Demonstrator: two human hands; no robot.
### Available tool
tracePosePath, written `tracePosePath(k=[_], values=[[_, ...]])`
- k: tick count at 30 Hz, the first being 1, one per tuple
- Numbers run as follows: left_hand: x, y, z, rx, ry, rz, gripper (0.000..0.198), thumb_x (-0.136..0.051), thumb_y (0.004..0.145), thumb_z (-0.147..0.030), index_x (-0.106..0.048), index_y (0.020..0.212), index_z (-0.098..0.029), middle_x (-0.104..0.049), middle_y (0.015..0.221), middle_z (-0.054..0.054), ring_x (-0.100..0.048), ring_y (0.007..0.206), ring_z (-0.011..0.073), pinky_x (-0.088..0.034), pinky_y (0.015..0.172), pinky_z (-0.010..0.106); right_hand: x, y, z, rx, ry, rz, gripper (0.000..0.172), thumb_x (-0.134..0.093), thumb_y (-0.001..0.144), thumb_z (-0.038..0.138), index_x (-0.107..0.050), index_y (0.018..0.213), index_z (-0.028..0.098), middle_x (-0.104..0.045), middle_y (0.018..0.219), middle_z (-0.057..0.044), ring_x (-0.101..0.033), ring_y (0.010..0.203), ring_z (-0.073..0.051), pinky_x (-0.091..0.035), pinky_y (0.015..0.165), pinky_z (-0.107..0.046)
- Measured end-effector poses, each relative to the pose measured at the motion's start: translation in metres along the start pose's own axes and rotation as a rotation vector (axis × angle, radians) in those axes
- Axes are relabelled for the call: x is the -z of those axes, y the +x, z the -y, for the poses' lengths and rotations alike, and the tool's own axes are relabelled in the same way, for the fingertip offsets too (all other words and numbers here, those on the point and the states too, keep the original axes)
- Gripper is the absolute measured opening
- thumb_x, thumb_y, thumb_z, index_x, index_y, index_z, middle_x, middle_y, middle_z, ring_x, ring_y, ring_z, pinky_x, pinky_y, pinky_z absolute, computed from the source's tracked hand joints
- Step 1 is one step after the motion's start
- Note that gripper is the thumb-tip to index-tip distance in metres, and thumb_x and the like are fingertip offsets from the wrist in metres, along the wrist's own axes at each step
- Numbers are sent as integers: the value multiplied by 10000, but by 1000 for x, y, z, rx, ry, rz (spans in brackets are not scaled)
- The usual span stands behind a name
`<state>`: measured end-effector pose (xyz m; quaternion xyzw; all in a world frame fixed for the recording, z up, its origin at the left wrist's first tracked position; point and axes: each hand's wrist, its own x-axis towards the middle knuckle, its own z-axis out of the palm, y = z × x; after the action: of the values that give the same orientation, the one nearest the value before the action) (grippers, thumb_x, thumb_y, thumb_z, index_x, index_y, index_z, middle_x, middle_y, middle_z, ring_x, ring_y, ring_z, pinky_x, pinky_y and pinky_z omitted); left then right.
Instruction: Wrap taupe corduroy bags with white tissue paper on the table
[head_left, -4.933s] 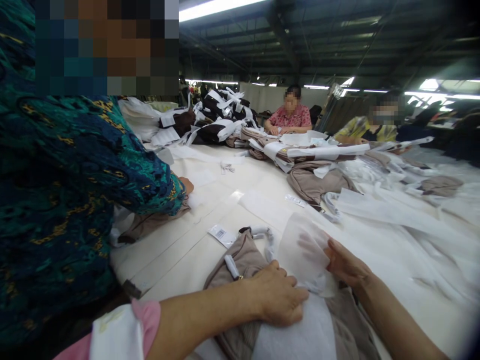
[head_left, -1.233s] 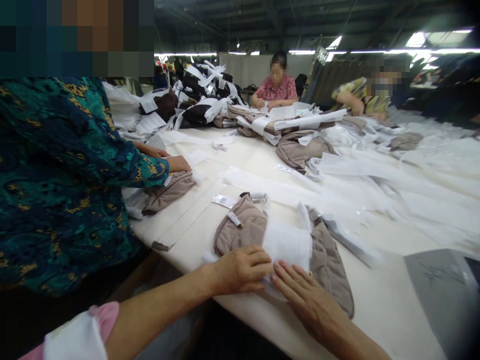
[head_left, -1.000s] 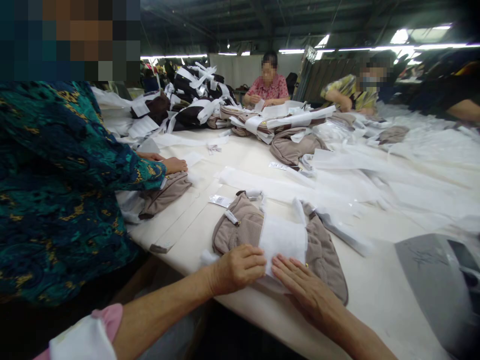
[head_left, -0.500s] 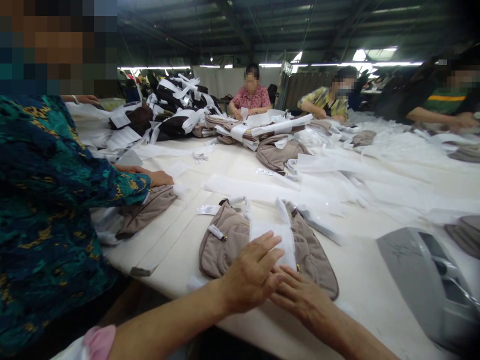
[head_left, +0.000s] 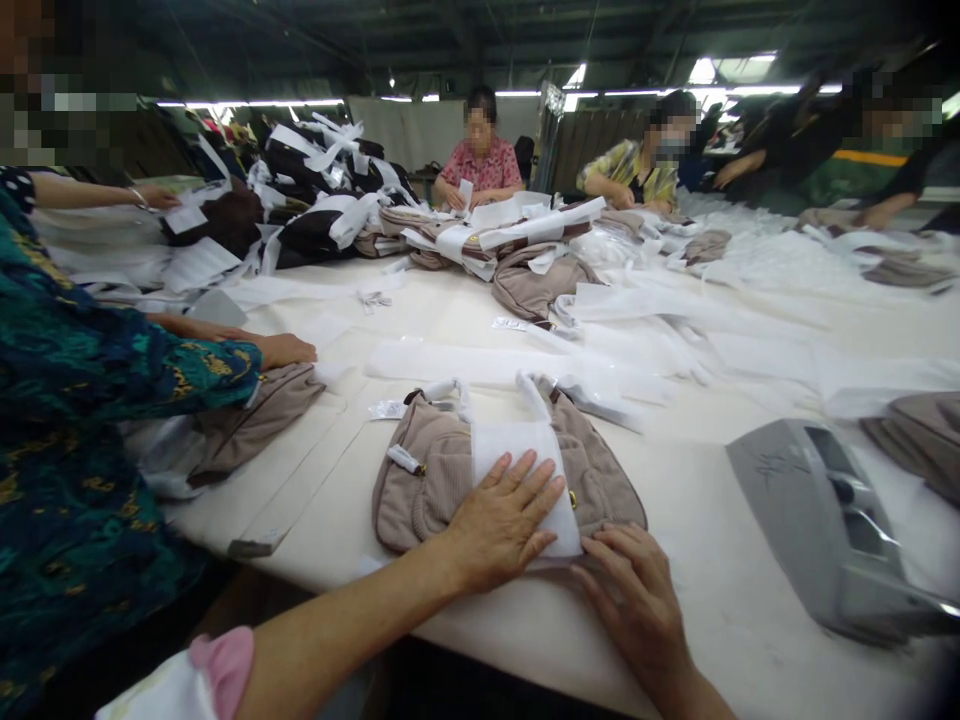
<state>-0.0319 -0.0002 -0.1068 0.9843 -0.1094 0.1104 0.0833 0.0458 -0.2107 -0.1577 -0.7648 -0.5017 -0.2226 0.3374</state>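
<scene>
White sheet [head_left: 517,445] now flat on taupe bag [head_left: 420,490], left hand [head_left: 499,525] pressing

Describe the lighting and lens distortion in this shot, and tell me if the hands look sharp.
In the head view, overhead fluorescent tubes glare against a dim roof, and the wide lens bows the white table. Also in the head view, the left hand and right hand look fairly sharp, with no heavy blur.
</scene>
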Motion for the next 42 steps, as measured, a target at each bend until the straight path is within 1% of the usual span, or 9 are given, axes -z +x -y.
tracePosePath(k=[6,13,19,25,30,34,38,40,42], values=[[-4,3,-2,-6,62,-6,530,-372,894,-413,-305,1349,-148,-270,1441,94,-158,1349,264,-164,1093,461,-6,17,-8,-83,38,54,112,-563,831,248,-593,934,216,-546,884,-68,-531,862,-228,-469,734,-405],[-7,2,-4,-52,196,-20,522,-416,879,-351,-304,1351,-158,-265,1444,85,-152,1350,266,-165,1084,462,5,9,-4,175,-82,72,232,-466,864,94,-603,1028,185,-625,901,-58,-540,953,-188,-432,903,-417],[-1,2,-3,-91,195,58,524,-361,899,-399,-294,1356,-151,-286,1435,87,-189,1340,255,-182,1080,436,18,-8,-7,298,-81,237,323,-416,884,73,-536,1181,109,-593,1105,-116,-475,1126,-232,-390,983,-470],[-2,1,-4,-110,197,53,533,-378,888,-430,-309,1349,-171,-267,1444,85,-155,1350,261,-159,1088,452,17,-14,-14,308,-42,312,345,-379,884,60,-517,1200,90,-584,1126,-130,-464,1144,-244,-389,988,-479],[-9,-3,-2,-133,238,-33,514,-399,883,-417,-342,1340,-189,-299,1431,73,-178,1345,256,-175,1089,462,23,-4,0,244,-15,257,347,-361,879,67,-545,1165,135,-598,1099,-115,-485,1130,-221,-415,970,-463],[-16,-3,2,-121,245,-105,501,-394,883,-443,-370,1330,-217,-323,1422,50,-210,1337,247,-173,1094,453,69,-2,-1,-61,-37,69,362,-382,874,94,-526,1193,187,-592,1108,-102,-515,1088,-197,-457,921,-379],[-18,-2,3,-109,233,-129,488,-385,884,-456,-386,1321,-238,-337,1415,30,-225,1332,235,-170,1095,439,155,-5,-47,-691,-299,-284,320,-489,855,305,-572,1145,199,-612,1075,-83,-582,872,-194,-486,764,-322],[-18,-2,3,-120,236,-134,482,-382,885,-451,-392,1317,-237,-340,1414,30,-235,1329,233,-174,1093,433,192,-3,-81,-1046,-160,-331,371,-514,826,361,-559,1158,203,-614,1088,-75,-569,766,-155,-474,595,-243],[-17,-2,3,-111,236,-131,481,-377,888,-446,-392,1318,-231,-332,1418,29,-234,1328,236,-169,1094,432,214,2,-111,-1292,83,-227,381,-553,786,356,-560,1122,179,-622,1071,-96,-494,560,-103,-381,410,-194]])
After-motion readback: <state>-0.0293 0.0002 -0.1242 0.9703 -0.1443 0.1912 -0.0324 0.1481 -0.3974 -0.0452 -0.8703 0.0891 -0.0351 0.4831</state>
